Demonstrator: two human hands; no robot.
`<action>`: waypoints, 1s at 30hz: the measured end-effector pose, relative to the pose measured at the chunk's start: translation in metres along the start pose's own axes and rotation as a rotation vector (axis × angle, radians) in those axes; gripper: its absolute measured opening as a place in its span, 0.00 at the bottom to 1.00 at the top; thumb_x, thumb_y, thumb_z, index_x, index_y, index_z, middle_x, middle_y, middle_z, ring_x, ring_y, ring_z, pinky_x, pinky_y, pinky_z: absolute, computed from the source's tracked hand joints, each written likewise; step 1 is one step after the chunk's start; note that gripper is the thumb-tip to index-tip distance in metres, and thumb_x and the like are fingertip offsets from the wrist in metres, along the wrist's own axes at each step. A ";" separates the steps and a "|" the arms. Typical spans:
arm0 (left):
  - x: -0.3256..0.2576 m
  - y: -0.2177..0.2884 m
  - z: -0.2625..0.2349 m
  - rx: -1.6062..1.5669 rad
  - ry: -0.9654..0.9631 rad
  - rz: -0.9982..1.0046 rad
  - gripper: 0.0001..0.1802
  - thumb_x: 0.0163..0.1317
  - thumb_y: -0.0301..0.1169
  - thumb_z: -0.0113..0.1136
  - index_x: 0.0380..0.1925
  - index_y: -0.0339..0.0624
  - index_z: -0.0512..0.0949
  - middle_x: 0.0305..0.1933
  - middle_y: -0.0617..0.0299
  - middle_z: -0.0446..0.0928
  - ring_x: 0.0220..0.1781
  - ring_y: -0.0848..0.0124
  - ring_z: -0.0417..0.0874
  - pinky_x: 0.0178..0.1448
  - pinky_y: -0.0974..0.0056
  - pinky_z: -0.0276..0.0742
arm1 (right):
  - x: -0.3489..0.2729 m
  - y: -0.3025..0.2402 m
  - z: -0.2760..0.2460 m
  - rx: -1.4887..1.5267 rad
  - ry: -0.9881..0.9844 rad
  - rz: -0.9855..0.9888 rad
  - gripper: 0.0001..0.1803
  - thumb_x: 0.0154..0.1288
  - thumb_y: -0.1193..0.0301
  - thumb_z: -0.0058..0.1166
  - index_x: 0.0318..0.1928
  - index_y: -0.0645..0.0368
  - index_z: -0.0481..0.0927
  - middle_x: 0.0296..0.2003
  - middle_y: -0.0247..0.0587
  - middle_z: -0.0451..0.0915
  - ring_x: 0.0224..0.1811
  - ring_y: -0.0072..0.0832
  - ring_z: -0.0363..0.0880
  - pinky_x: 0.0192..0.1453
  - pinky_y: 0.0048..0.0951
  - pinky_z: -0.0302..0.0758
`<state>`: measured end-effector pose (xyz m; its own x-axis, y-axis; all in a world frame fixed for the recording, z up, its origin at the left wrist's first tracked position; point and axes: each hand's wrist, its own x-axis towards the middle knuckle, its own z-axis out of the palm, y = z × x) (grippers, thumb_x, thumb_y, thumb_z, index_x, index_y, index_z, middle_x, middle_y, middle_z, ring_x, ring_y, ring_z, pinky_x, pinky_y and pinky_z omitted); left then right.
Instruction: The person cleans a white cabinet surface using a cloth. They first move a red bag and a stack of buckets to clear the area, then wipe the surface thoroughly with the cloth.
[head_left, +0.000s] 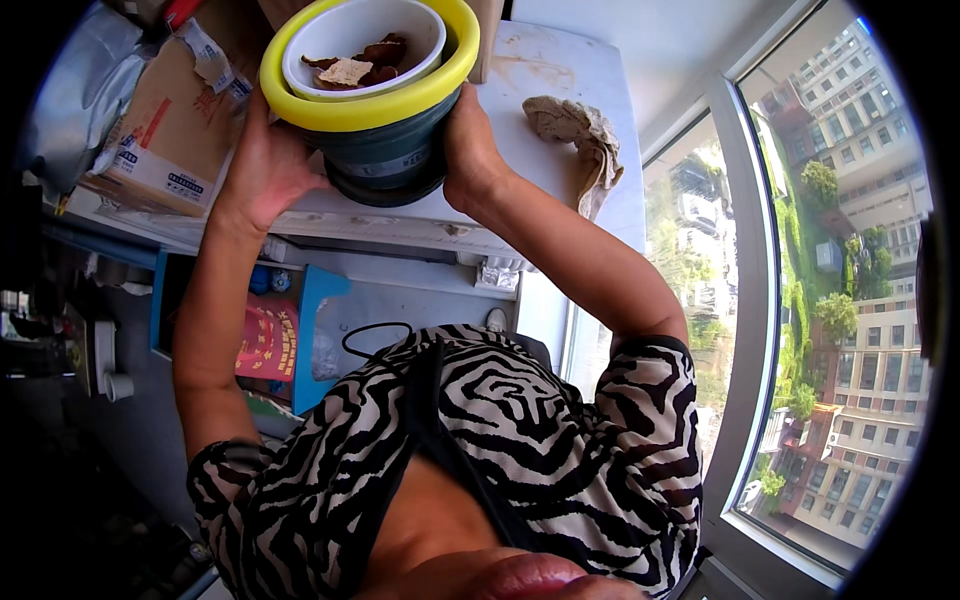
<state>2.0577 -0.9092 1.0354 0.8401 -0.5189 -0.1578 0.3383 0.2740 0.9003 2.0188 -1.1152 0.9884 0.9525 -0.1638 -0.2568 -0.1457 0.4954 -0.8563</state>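
Between my two hands is a dark grey-green flower pot (385, 155) with a broad yellow rim (290, 105). Nested inside it sits a white pot (432, 38), which holds dry brown pieces like dead leaves (375, 62). My left hand (270, 165) grips the left side of the stack, thumb toward the base and fingers partly hidden behind it. On the right side my right hand (470, 150) closes round the pot under the rim, its fingertips hidden. The dark base is over the front of a white counter (590, 60); whether it touches the top I cannot tell.
A crumpled beige cloth (575, 135) lies on the counter to the right. Left of the pot stands a cardboard box (165, 140) beside silvery plastic wrapping (85, 75). Below is a blue bin (325, 290) with a red bag (268, 340). A window frame (750, 250) borders the right.
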 end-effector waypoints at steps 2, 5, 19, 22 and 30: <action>0.008 -0.003 -0.033 -0.064 -0.002 -0.034 0.44 0.70 0.69 0.38 0.77 0.56 0.55 0.80 0.61 0.54 0.79 0.56 0.55 0.61 0.26 0.67 | 0.026 0.026 0.009 -0.032 0.065 0.041 0.42 0.74 0.44 0.28 0.69 0.69 0.67 0.70 0.59 0.65 0.70 0.47 0.68 0.73 0.45 0.63; 0.020 -0.001 -0.059 -0.059 0.053 -0.002 0.44 0.69 0.69 0.38 0.77 0.56 0.56 0.79 0.60 0.58 0.77 0.55 0.60 0.63 0.27 0.66 | 0.039 0.039 0.033 -0.120 0.141 -0.016 0.36 0.76 0.48 0.28 0.65 0.63 0.73 0.68 0.63 0.66 0.69 0.54 0.64 0.73 0.46 0.60; 0.040 -0.002 -0.112 -0.164 0.138 0.014 0.41 0.70 0.67 0.38 0.74 0.56 0.61 0.75 0.58 0.66 0.71 0.51 0.71 0.60 0.35 0.74 | 0.014 0.017 -0.011 -1.151 -0.089 -0.640 0.33 0.74 0.53 0.45 0.71 0.60 0.65 0.72 0.61 0.60 0.78 0.57 0.50 0.81 0.49 0.49; 0.020 -0.018 -0.110 -0.183 0.312 0.163 0.36 0.73 0.60 0.42 0.72 0.50 0.64 0.72 0.56 0.69 0.70 0.54 0.72 0.64 0.41 0.72 | -0.033 -0.036 -0.090 -1.868 0.216 -0.995 0.37 0.62 0.57 0.66 0.71 0.40 0.69 0.75 0.48 0.58 0.79 0.50 0.51 0.77 0.66 0.46; -0.018 -0.114 -0.025 1.002 0.246 1.156 0.13 0.65 0.21 0.53 0.50 0.37 0.74 0.53 0.52 0.76 0.56 0.56 0.75 0.63 0.55 0.70 | -0.020 -0.060 -0.198 -1.025 0.260 -0.400 0.27 0.68 0.71 0.62 0.66 0.54 0.72 0.50 0.46 0.83 0.52 0.34 0.83 0.51 0.33 0.80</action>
<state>2.0144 -0.9104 0.9257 0.5153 -0.2456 0.8211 -0.8499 -0.2695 0.4528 1.9559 -1.3107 0.9560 0.9129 -0.3851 0.1349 -0.1077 -0.5462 -0.8307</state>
